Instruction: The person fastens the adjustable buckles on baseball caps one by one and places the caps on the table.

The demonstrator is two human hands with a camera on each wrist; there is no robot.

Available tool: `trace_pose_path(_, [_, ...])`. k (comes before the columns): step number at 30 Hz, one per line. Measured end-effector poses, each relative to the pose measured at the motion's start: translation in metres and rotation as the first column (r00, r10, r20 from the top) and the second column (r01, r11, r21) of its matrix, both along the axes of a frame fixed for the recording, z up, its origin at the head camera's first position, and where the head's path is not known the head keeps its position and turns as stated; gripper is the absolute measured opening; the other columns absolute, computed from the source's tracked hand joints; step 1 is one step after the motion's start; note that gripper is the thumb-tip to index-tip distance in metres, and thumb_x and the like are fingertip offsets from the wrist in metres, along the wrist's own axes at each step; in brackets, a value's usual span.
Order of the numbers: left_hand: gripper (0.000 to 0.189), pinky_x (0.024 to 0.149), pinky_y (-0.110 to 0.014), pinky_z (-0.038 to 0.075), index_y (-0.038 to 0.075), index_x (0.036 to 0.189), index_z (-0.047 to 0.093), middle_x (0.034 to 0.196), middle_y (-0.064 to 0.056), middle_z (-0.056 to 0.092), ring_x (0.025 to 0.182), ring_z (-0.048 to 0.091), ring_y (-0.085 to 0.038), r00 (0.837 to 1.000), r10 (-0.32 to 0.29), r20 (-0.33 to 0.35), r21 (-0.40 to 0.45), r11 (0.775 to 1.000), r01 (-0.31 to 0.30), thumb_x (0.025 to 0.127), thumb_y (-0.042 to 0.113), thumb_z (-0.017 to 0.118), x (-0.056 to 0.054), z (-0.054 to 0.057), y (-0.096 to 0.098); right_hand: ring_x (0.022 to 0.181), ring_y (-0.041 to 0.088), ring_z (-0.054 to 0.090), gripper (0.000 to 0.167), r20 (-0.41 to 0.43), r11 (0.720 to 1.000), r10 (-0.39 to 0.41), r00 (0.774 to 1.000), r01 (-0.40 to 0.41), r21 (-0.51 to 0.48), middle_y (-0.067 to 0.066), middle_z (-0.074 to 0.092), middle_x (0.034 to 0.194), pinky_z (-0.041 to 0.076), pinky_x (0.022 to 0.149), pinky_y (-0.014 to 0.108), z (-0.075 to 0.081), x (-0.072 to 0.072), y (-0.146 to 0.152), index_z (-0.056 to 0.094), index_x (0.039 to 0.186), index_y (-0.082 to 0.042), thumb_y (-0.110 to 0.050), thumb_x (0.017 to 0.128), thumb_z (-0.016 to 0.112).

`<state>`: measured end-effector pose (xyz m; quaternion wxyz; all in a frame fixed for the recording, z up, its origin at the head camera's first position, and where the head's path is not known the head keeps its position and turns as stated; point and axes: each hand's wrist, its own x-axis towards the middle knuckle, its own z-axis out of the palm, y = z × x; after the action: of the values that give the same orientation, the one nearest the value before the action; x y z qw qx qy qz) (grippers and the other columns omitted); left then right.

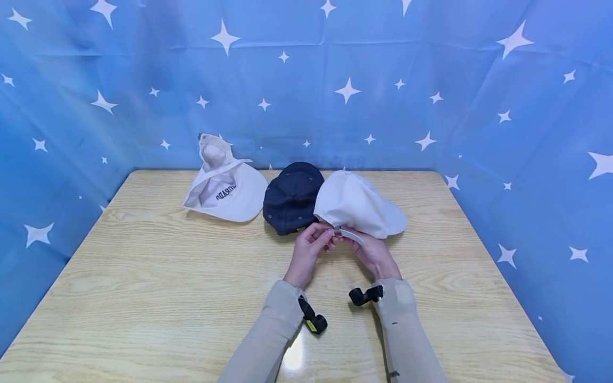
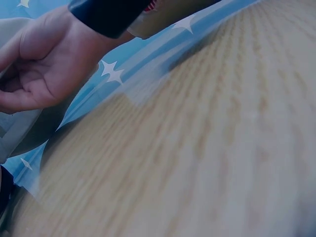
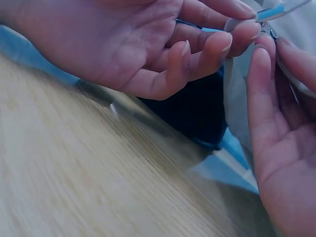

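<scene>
A white cap [image 1: 354, 205] sits at the back of the table, its brim to the right and its rear strap [image 1: 353, 236] toward me. My left hand [image 1: 306, 255] pinches the strap by its small metal buckle [image 3: 273, 34], thumb against index finger, the other fingers loosely bent. From the other side, my right hand [image 1: 375, 258] holds the strap and cap edge between thumb and fingers. Both sets of fingertips meet at the buckle in the right wrist view. Just left of the white cap, partly behind it, is a dark navy cap [image 1: 292, 197].
Another white cap [image 1: 246, 194] lies at the back left with its inside showing and dark lettering under it. The wooden table [image 1: 167, 298] ends at a blue curtain [image 1: 297, 117] with white stars. Black wrist mounts [image 1: 366, 295] stick out inward from both sleeves.
</scene>
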<state>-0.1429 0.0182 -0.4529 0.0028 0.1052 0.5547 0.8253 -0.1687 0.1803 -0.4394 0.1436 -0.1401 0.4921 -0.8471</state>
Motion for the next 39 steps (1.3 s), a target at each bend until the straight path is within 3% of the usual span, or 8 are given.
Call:
trace_pose_path(4, [0.021,0.059,-0.033,0.045,0.002,0.099,0.055,0.083,-0.011,0.061,0.069,0.056,-0.018,1.000,0.004,0.006,-0.002,1.000,-0.004,0.088,0.019,0.057,-0.001,-0.001,0.000,0.082,0.017,0.061,0.015,-0.019,1.000,0.013,1.000,-0.013,-0.020,0.010,0.061,0.092,0.049,0.078,0.025,-0.002,-0.001,0.000,0.060,0.095,0.000,-0.006,0.081,0.064])
trace_pose_path(11, [0.031,0.059,-0.034,0.045,0.006,0.100,0.056,0.084,-0.010,0.063,0.070,0.056,-0.021,1.000,0.025,0.010,-0.024,0.999,-0.025,0.082,0.030,0.064,-0.002,-0.004,0.001,0.082,0.016,0.060,0.017,-0.034,0.999,0.004,0.999,-0.003,0.032,0.008,0.062,0.093,0.048,0.079,0.025,-0.002,-0.001,0.000,0.062,0.095,-0.002,-0.009,0.080,0.066])
trace_pose_path(19, [0.033,0.061,-0.034,0.047,0.009,0.100,0.054,0.082,-0.007,0.061,0.077,0.056,-0.038,0.997,0.055,0.046,-0.063,0.997,-0.052,0.078,0.028,0.069,-0.003,-0.003,0.002,0.085,0.018,0.060,0.023,0.002,0.997,-0.025,1.000,0.025,0.077,0.010,0.061,0.095,0.048,0.081,0.030,0.004,0.001,-0.004,0.062,0.095,-0.001,-0.010,0.076,0.070])
trace_pose_path(28, [0.033,0.062,-0.036,0.047,0.009,0.095,0.056,0.079,-0.007,0.059,0.072,0.058,-0.022,0.994,0.088,0.070,-0.111,0.991,-0.080,0.075,0.031,0.071,-0.002,-0.004,0.001,0.093,0.021,0.058,0.023,-0.052,0.993,0.006,0.999,0.001,0.118,0.011,0.061,0.100,0.044,0.088,0.033,0.002,0.004,-0.005,0.063,0.098,-0.001,-0.008,0.077,0.069])
trace_pose_path(36, [0.030,0.062,-0.033,0.047,0.006,0.093,0.056,0.076,-0.005,0.061,0.070,0.057,-0.018,0.989,0.098,0.106,-0.101,0.991,-0.087,0.076,0.026,0.071,-0.003,-0.003,-0.001,0.098,0.023,0.055,0.025,-0.066,0.973,0.081,0.994,-0.065,0.223,0.012,0.059,0.105,0.042,0.091,0.034,0.006,0.003,-0.006,0.059,0.104,0.005,0.004,0.079,0.062])
trace_pose_path(39, [0.027,0.062,-0.033,0.047,0.006,0.092,0.056,0.076,-0.004,0.062,0.072,0.057,-0.022,0.988,0.093,0.123,-0.096,0.992,-0.082,0.077,0.023,0.070,-0.003,-0.002,-0.002,0.097,0.022,0.055,0.023,-0.095,0.972,0.092,0.991,-0.068,0.225,0.012,0.060,0.104,0.042,0.089,0.032,0.010,0.005,-0.007,0.058,0.104,0.006,0.008,0.081,0.057])
